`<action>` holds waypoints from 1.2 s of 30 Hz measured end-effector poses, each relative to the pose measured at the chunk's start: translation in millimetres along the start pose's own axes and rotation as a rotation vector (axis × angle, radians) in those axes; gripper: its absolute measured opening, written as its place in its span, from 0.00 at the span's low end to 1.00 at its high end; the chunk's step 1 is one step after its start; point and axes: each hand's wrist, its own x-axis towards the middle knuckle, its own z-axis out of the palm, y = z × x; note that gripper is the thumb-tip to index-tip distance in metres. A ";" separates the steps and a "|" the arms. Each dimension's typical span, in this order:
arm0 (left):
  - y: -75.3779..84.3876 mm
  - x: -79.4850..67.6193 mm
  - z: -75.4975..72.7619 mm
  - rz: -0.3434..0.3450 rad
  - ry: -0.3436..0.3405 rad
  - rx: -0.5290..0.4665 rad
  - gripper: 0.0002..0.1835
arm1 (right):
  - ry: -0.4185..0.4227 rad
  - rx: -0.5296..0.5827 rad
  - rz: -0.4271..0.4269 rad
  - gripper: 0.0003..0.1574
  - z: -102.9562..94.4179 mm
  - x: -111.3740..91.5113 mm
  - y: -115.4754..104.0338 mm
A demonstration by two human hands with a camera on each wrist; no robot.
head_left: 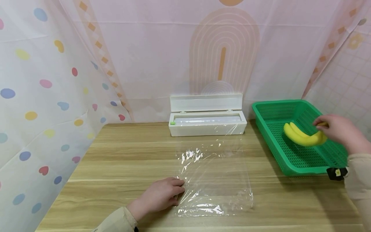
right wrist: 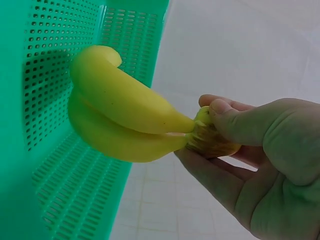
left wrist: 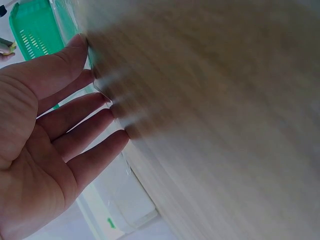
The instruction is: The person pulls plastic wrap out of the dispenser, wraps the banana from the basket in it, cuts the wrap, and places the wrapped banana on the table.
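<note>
My right hand pinches a small bunch of bananas by its brown stem end, over the green basket. In the right wrist view the thumb and fingers close round that stem, and the yellow fruit points toward the basket wall. My left hand rests its fingertips on the left edge of a clear plastic film sheet spread on the table. Seen from the left wrist, its fingers are fairly straight, tips at the tabletop.
A white cling film box stands at the back with its lid raised; the film runs forward from it. A green slide cutter sits at its left end. Patterned curtains hang behind the wooden table.
</note>
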 end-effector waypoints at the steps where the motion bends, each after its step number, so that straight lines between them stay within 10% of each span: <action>1: 0.0 0.0 0.0 -0.001 0.002 -0.001 0.21 | 0.021 0.000 -0.007 0.10 0.7 -0.9 0.1; 36: 0.7 -1.3 1.1 -0.029 -0.013 -0.023 0.23 | 0.397 0.068 -0.132 0.08 -7.7 -12.0 -42.9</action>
